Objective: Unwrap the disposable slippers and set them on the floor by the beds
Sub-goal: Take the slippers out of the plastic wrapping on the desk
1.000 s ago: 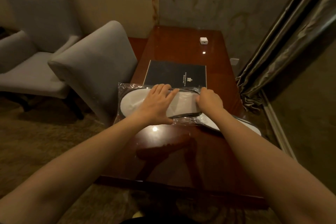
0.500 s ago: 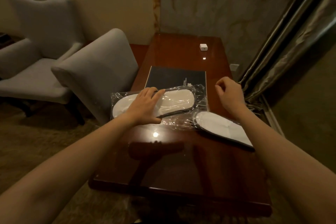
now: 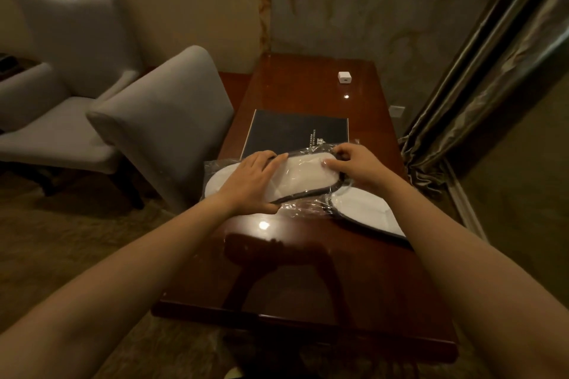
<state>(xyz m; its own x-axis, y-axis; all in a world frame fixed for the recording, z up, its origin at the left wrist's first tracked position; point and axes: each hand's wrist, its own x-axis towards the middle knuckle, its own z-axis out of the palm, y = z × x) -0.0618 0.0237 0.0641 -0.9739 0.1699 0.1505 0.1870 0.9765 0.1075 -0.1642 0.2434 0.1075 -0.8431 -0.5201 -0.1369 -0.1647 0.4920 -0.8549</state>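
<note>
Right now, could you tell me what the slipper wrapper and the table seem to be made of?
The wrapper looks like thin clear plastic film: it crinkles, glints, and the white slipper shows through. The table appears to be reddish-brown wood or veneer with a glossy lacquer, mirroring the lights and arms.

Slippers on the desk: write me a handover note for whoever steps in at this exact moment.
Left hand: flat, open, pinning the wrapped slipper to the desk.
Right hand: fingers pinching the clear plastic wrap at that slipper's right end.
Second slipper: on the desk under the right forearm; whether it is out of the wrap is unclear.
Done: nothing clearly unwrapped.
Left: open the wrap, free both slippers, set them on the floor by the beds, which are not in view.
</note>
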